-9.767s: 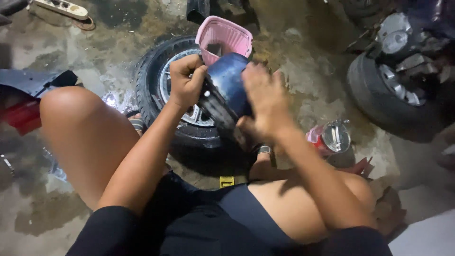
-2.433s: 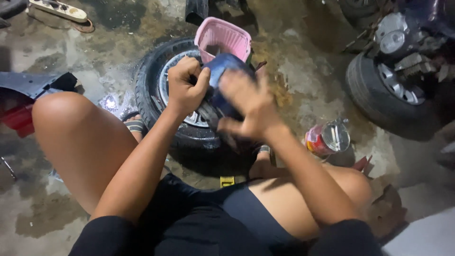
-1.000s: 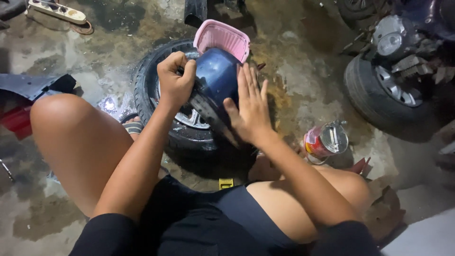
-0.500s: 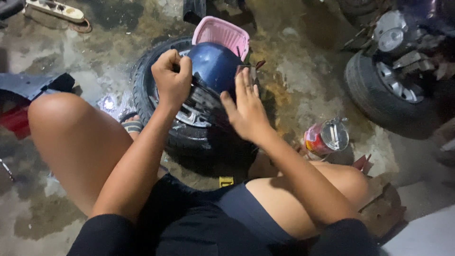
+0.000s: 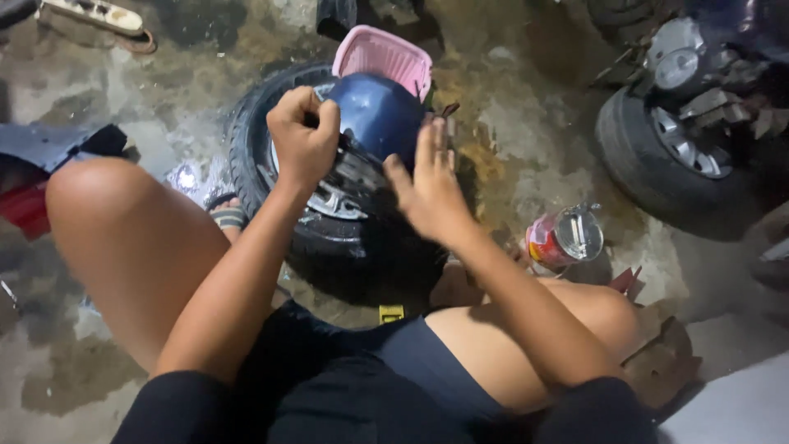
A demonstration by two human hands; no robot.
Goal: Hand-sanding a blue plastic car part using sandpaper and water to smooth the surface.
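The person sat low, both bare knees spread, over a stained concrete floor (image 5: 534, 164). The right hand (image 5: 427, 189) was flat with its fingers straight and close together, pressed against the right side of a dark blue rounded part (image 5: 378, 115). The left hand (image 5: 302, 138) was curled into a tight fist gripping that part's left edge. The blue part sat above a tyre with a silver rim (image 5: 329, 222) lying on the floor. Right of it lay a red can (image 5: 563, 238). Just beyond the part stood a pink basket (image 5: 382, 56), and far right 1 more wheel (image 5: 674, 156).
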